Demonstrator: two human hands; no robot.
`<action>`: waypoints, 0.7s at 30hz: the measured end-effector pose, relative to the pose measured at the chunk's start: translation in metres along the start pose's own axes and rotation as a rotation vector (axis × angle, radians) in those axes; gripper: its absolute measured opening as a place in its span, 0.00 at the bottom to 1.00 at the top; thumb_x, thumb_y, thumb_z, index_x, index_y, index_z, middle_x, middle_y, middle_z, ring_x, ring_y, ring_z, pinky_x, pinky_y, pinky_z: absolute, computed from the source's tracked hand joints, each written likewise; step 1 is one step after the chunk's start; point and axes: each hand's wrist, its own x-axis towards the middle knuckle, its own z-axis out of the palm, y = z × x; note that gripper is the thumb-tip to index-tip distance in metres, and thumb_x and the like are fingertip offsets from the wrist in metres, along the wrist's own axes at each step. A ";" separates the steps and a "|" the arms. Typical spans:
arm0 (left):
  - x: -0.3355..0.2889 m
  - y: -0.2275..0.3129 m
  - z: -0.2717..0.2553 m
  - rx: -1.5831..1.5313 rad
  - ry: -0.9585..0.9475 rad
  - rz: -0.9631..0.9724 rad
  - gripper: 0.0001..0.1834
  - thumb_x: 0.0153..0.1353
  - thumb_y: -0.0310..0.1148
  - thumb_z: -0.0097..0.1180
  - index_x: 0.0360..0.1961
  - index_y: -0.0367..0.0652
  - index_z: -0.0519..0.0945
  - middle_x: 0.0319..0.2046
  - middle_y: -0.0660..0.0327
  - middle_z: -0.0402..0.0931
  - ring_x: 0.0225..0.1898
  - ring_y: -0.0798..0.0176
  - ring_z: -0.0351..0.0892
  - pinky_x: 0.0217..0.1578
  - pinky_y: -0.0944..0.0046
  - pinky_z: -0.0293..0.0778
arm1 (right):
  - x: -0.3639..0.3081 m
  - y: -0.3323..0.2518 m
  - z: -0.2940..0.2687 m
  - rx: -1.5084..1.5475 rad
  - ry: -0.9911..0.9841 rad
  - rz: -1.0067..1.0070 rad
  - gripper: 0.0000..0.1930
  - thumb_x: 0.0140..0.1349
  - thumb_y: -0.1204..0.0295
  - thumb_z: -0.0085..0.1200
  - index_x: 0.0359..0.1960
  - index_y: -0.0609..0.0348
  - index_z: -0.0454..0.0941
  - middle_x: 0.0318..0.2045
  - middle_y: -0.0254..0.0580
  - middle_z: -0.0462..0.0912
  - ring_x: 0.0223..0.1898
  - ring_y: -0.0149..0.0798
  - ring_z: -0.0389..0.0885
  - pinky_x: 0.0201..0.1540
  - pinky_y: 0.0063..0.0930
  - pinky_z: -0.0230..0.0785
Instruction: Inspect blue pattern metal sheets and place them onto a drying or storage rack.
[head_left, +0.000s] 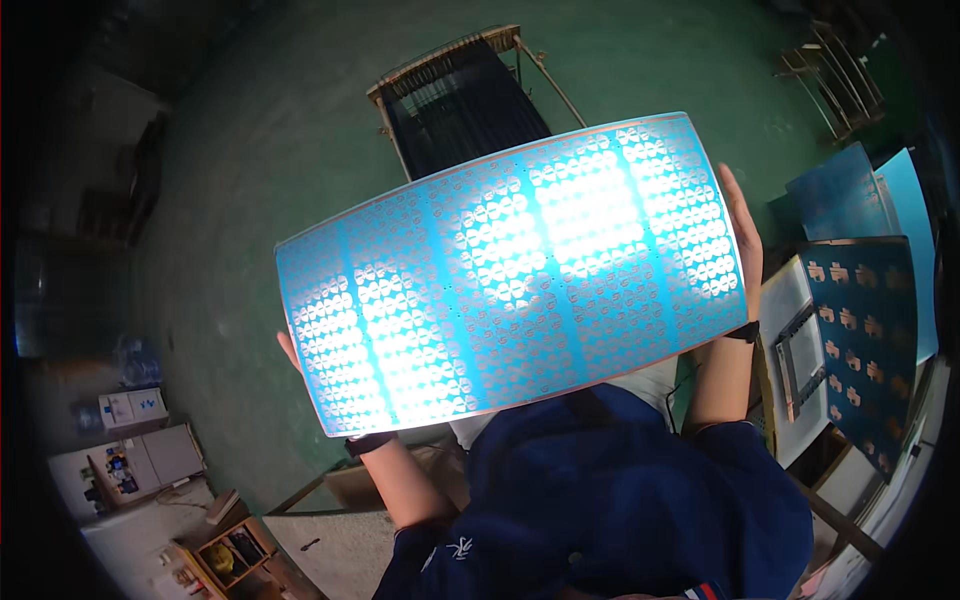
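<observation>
A large, thin blue panel (515,290) fills the middle of the view, tilted up toward its right end. Rows of small repeated metallic shapes cover it, much like a printed circuit board panel, and bright glare washes out several patches. My left hand (288,349) grips its left edge from behind; only the fingertips show, while the rest of the hand is hidden. On the opposite edge my right hand (743,228) is closed on the panel, its fingers partly behind it. Dark bands circle both wrists. The panel is held up in the air in front of my body.
Beyond the panel stands a rack (465,100) with dark slats on the green floor (260,130). At right, a dark blue patterned sheet (870,340) and lighter blue sheets (912,230) lean near a white framed surface (790,330). Lower left holds a wooden box (232,556) and cabinets (172,455).
</observation>
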 end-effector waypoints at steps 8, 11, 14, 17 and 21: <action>-0.017 -0.019 -0.052 0.712 -0.139 0.415 0.23 0.65 0.46 0.40 0.54 0.41 0.68 0.51 0.57 0.70 0.49 0.59 0.71 0.49 0.58 0.69 | -0.004 0.023 0.008 -0.089 -0.083 0.410 0.15 0.62 0.71 0.45 0.47 0.69 0.70 0.40 0.48 0.79 0.38 0.36 0.81 0.42 0.26 0.74; -0.017 -0.044 0.003 0.459 -0.236 0.386 0.22 0.66 0.43 0.42 0.56 0.42 0.66 0.57 0.57 0.64 0.56 0.58 0.64 0.57 0.54 0.61 | -0.003 0.047 0.011 -0.022 -0.134 0.399 0.15 0.63 0.71 0.44 0.48 0.68 0.69 0.41 0.48 0.79 0.39 0.37 0.81 0.43 0.28 0.75; -0.036 -0.071 0.040 -0.283 -0.223 0.046 0.25 0.67 0.42 0.40 0.61 0.44 0.57 0.60 0.57 0.59 0.59 0.57 0.61 0.59 0.52 0.58 | -0.012 0.073 0.022 0.120 -0.261 0.421 0.18 0.64 0.74 0.43 0.55 0.67 0.62 0.48 0.50 0.74 0.46 0.39 0.78 0.49 0.32 0.73; -0.046 -0.085 0.041 -0.077 -0.218 0.010 0.27 0.66 0.36 0.43 0.64 0.45 0.51 0.59 0.57 0.60 0.58 0.58 0.63 0.58 0.53 0.61 | -0.031 0.086 0.032 0.179 -0.323 0.499 0.22 0.63 0.76 0.45 0.59 0.66 0.58 0.54 0.49 0.69 0.53 0.41 0.72 0.52 0.37 0.70; -0.040 -0.067 0.038 0.110 -0.191 -0.042 0.30 0.63 0.28 0.48 0.64 0.45 0.51 0.57 0.57 0.62 0.56 0.59 0.65 0.56 0.54 0.64 | -0.027 0.082 0.025 0.003 -0.369 0.495 0.25 0.63 0.72 0.45 0.61 0.65 0.55 0.56 0.47 0.68 0.54 0.42 0.70 0.53 0.39 0.68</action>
